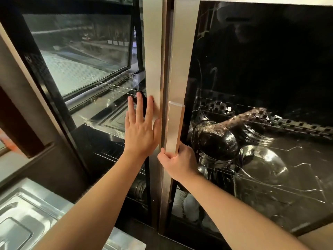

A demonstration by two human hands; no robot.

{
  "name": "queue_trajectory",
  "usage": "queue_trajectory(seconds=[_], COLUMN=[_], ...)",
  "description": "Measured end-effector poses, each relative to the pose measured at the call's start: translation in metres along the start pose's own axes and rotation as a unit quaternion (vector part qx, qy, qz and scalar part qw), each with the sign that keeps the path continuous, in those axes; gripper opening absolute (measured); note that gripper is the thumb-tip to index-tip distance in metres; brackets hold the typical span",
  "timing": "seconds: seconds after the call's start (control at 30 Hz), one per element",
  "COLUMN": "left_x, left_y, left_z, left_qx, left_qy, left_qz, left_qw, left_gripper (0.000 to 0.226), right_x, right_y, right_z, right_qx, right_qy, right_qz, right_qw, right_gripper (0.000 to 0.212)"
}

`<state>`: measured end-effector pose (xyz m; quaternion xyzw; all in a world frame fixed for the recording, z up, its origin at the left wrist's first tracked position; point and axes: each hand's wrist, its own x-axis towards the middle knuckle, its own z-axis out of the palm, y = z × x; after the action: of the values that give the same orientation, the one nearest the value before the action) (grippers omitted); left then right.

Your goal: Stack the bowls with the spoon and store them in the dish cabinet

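The left hand (pixel 142 130) lay spread flat on the left cabinet door (pixel 84 56) while the right hand (pixel 178 159) gripped the right door's handle (pixel 174 127), steel bowls (pixel 214 141) already shelved behind the glass, so storing looked nearly finished; no spoon showed.

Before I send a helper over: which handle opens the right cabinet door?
Find the glass-fronted dish cabinet. Down its middle, where the doors meet, is the brushed-metal bar handle, gripped at its foot by the right hand. The left door only has the left hand flat on it.
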<state>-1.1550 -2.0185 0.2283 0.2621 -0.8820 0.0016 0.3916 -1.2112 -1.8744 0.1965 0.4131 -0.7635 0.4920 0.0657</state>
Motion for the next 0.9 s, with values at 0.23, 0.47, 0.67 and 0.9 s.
queue_trajectory(seconds=[0.23, 0.47, 0.67, 0.9], left_x=[0.002, 0.001, 0.0, -0.001], left_y=[-0.002, 0.0, 0.0, -0.004], left_z=[0.005, 0.003, -0.005, -0.017], left_qx=[0.012, 0.019, 0.019, 0.014], left_qy=[0.016, 0.017, -0.005, -0.05], left_qz=[-0.001, -0.002, 0.007, 0.017], left_qw=[1.0, 1.0, 1.0, 0.999], left_gripper=[0.07, 0.069, 0.069, 0.072], right_x=[0.008, 0.007, 0.004, 0.0], right_y=[0.004, 0.003, 0.003, 0.001], right_z=[0.0, -0.001, -0.001, -0.003], right_qx=[0.008, 0.002, 0.003, -0.013], right_qy=[0.011, 0.011, 0.016, 0.003], right_qz=[-0.021, -0.031, -0.034, -0.023], right_qw=[1.0, 0.999, 0.999, 1.0], right_gripper=[0.032, 0.033, 0.031, 0.033])
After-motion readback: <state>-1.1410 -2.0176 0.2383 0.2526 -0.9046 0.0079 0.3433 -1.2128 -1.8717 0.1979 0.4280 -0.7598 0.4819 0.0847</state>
